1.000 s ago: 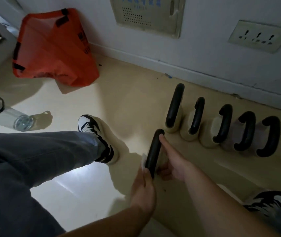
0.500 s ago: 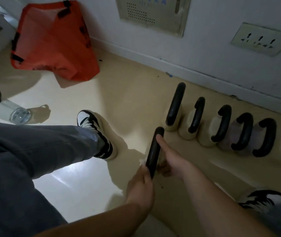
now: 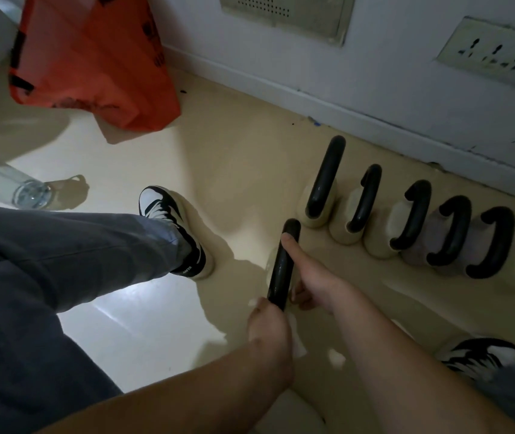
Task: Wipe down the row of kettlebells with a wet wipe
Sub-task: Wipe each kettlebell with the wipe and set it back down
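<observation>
Holding the near kettlebell (image 3: 282,266), right grip (image 3: 318,286) curls round it, forefinger straight; left grip (image 3: 268,335) clamps the wet wipe (image 3: 299,347) against it.

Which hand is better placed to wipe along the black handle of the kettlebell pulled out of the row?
Left, probably. The left hand grips the white wipe at the near end of the handle, so it can slide along it; the right hand holds the handle steady, thumb on its far end.

Beige floor (image 3: 234,158): kettlebell row (image 3: 416,214), orange bag (image 3: 93,57), clear bottle (image 3: 27,192) lying sideways.
</observation>
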Demonstrator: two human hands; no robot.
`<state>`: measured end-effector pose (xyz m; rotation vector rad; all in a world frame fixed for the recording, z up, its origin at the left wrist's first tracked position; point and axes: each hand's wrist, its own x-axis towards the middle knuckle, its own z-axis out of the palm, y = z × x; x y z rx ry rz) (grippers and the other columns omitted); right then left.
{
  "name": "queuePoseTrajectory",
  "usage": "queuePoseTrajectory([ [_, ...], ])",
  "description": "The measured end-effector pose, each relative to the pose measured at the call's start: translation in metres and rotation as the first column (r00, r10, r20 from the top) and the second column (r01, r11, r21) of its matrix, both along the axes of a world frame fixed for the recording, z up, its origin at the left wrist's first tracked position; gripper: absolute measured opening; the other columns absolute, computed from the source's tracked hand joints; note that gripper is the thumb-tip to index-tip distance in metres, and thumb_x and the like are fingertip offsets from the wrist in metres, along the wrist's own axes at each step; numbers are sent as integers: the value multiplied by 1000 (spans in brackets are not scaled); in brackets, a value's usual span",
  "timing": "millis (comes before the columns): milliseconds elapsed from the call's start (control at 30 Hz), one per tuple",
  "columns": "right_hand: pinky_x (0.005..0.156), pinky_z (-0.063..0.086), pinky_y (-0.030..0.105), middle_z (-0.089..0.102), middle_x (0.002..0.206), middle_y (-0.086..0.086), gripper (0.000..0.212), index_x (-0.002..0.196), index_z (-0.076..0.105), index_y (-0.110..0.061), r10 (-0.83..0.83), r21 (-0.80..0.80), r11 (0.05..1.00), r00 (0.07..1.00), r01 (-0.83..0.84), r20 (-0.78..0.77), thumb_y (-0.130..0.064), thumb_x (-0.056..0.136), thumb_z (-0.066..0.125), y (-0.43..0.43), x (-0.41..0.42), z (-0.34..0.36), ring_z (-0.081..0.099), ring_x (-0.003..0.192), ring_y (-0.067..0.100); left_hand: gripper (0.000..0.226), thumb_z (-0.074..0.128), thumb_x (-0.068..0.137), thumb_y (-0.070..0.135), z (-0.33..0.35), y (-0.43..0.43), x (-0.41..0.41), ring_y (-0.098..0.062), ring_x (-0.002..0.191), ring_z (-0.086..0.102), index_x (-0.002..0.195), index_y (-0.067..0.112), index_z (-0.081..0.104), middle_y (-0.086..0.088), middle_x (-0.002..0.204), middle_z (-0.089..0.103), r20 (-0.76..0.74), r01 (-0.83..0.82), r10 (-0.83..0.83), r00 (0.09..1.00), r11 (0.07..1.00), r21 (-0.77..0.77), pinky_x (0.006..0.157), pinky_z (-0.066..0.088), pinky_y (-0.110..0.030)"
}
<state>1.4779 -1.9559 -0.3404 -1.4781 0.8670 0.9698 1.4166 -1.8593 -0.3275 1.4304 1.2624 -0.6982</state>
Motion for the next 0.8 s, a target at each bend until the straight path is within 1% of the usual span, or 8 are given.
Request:
queuePoseTrajectory([
  [100,78,50,38,52,88,14,88,120,55,-26,35,-9,999,999,-35,15,-96,74,29,1,3,3,55,78,28,49,25,108,35,14,-2,0,-30,92,62,125,4,59,-18,108,67,57,40,-41,998,999,27,80,47,-28],
  [200,92,52,42,62,110,15,99,139,49,-26,44,-7,999,999,-44,7,-97,72,29,1,3,2,63,96,31,51,26,107,36,10,2,13,-26,74,60,120,1,61,-18,94,66,56,40,-39,998,999,-22,59,39,-26],
  [300,103,49,49,59,131,19,110,152,39,-31,40,-3,999,999,-40,3,-101,66,32,2,1,2,63,107,37,51,31,105,39,7,6,28,-25,70,53,118,0,60,-13,84,56,45,33,-30,999,998,-51,62,39,-29],
  [433,101,50,48,67,118,17,118,145,49,-26,55,-23,998,998,-55,-4,-104,58,30,-1,3,3,66,102,36,40,36,102,41,23,1,34,-21,70,51,99,10,61,-6,75,54,73,59,-51,996,992,-109,65,39,-31],
  [500,98,52,46,70,107,15,122,139,55,-25,42,-3,999,999,-42,-27,-107,52,32,0,2,5,68,100,36,44,39,100,49,40,0,49,-21,81,59,109,14,63,-8,91,65,148,89,-60,987,976,-198,76,44,-33],
  [567,85,53,40,68,97,14,122,133,60,-26,-44,9,999,998,44,-44,-109,47,34,4,-1,7,67,87,31,43,40,100,53,58,2,72,-20,96,61,116,20,63,-6,119,65,227,98,-31,974,952,-291,89,43,-37],
  [667,72,52,36,69,91,10,121,119,67,-21,-245,-54,968,969,247,31,-110,47,31,5,-11,9,65,79,29,49,42,103,48,84,9,99,-27,110,64,121,7,62,-9,117,68,333,82,46,942,929,-360,104,47,-43],
  [800,92,57,48,80,99,2,93,113,74,-30,-517,106,853,802,511,298,-99,70,30,-11,-20,22,75,96,26,32,51,102,37,87,9,98,-27,100,71,105,13,71,-10,106,76,380,259,-92,920,872,-416,99,52,-44],
])
